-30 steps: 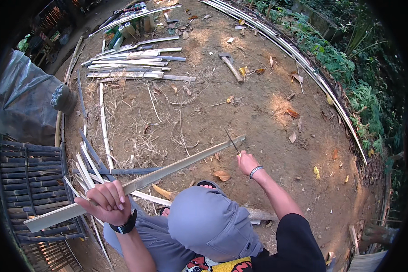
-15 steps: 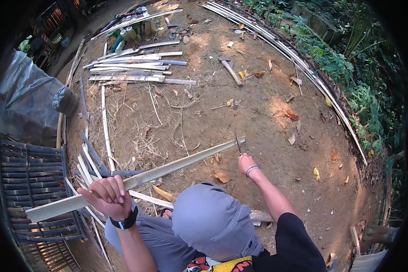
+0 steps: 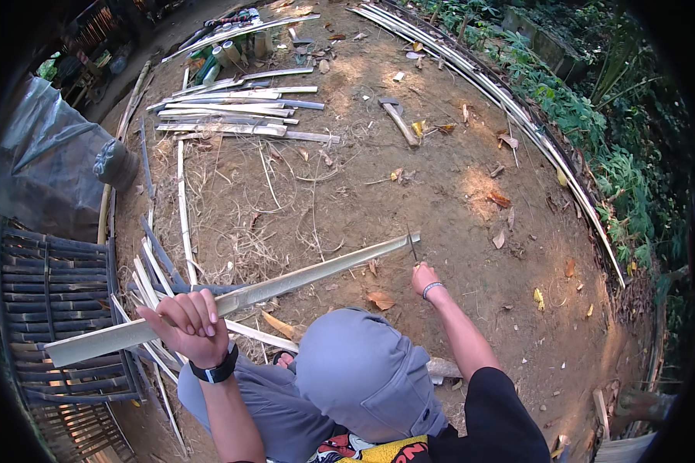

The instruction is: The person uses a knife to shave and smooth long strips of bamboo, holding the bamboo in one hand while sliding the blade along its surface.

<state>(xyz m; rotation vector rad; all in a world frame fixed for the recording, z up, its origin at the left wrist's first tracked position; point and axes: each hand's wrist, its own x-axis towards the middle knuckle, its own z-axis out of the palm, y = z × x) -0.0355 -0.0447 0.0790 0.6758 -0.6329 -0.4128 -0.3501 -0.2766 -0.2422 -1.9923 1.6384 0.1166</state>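
Observation:
A long pale bamboo slat [image 3: 316,272] slants across in front of me, from the lower left up to the middle. My left hand [image 3: 187,328], with a dark band on its wrist, is closed round the slat toward its wider left end. Out to the right, my right hand [image 3: 424,279] grips a knife [image 3: 411,244] whose handle is mostly hidden in the fist. The thin dark blade points up and away, at the slat's far right end; whether it touches cannot be made out. My grey-clothed bent leg [image 3: 363,370] is below the slat.
Split bamboo pieces [image 3: 224,112] lie piled at the far left. A hammer-like tool with a wooden handle [image 3: 400,123] rests on the dirt ahead. Long bamboo strips [image 3: 510,108] run along the right edge by green plants. A dark slatted bamboo rack [image 3: 58,309] stands at the left.
The view has shifted slightly. My left hand and the slat's left end have risen a little; the right hand with the knife stays by the slat's far end.

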